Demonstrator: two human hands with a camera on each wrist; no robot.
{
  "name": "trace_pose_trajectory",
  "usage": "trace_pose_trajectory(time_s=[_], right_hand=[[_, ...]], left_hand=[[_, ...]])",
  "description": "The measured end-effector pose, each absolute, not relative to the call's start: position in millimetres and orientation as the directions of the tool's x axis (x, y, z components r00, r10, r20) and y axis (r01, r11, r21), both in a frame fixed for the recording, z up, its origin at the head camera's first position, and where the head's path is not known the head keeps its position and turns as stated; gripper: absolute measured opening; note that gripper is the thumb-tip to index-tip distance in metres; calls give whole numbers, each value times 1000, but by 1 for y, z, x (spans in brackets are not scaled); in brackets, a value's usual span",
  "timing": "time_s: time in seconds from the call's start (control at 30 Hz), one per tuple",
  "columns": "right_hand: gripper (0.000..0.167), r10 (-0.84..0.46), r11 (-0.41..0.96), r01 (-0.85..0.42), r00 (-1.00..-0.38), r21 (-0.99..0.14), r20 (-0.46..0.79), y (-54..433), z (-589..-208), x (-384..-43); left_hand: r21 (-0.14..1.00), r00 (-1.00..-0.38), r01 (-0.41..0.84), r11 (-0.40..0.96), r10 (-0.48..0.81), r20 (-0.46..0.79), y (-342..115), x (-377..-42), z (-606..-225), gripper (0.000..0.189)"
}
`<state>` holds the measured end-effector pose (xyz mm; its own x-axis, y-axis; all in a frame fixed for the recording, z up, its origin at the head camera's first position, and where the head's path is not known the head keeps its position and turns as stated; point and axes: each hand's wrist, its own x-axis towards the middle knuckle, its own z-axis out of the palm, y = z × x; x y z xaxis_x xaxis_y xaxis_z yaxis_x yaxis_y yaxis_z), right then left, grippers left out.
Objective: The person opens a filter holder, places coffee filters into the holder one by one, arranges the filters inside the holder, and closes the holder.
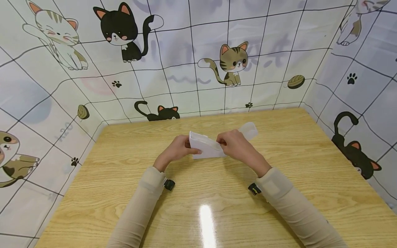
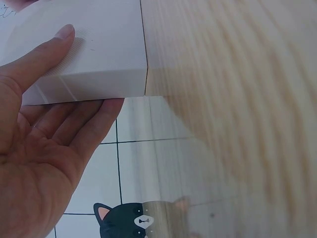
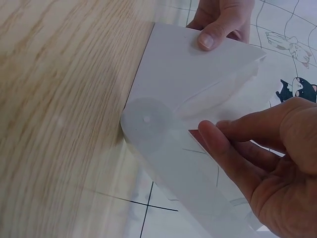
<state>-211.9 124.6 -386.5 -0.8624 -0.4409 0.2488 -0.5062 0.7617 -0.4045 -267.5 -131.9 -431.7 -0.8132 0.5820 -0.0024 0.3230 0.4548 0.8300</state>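
A white, box-shaped case (image 1: 206, 148) stands on the table, its top edge showing thin translucent layers. My left hand (image 1: 178, 148) grips its left end, with the thumb on the near face and the fingers on the far side. In the left wrist view, the thumb lies flat against the white case (image 2: 106, 39). A translucent strap (image 3: 173, 158) with a rounded end and a small stud reaches out from the case's right side. Above the case, my right hand (image 1: 235, 144) pinches a thin red-edged sheet (image 3: 194, 135) between thumb and forefinger; most of that sheet is hidden.
The light wood table (image 1: 124, 206) ends at a cat-patterned cloth (image 1: 173, 79) at the back and both sides. A bright light reflection lies on the tabletop near the front. Small black cameras hang at both wrists.
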Motion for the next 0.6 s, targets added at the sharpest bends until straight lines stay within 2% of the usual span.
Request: trace_pose_trajectory(time_s=[0.6], right_hand=[[18, -470, 764, -518, -855, -384, 218, 123, -389, -212]], left_hand=[[833, -814, 305, 461, 580, -23, -132, -267, -431, 39]])
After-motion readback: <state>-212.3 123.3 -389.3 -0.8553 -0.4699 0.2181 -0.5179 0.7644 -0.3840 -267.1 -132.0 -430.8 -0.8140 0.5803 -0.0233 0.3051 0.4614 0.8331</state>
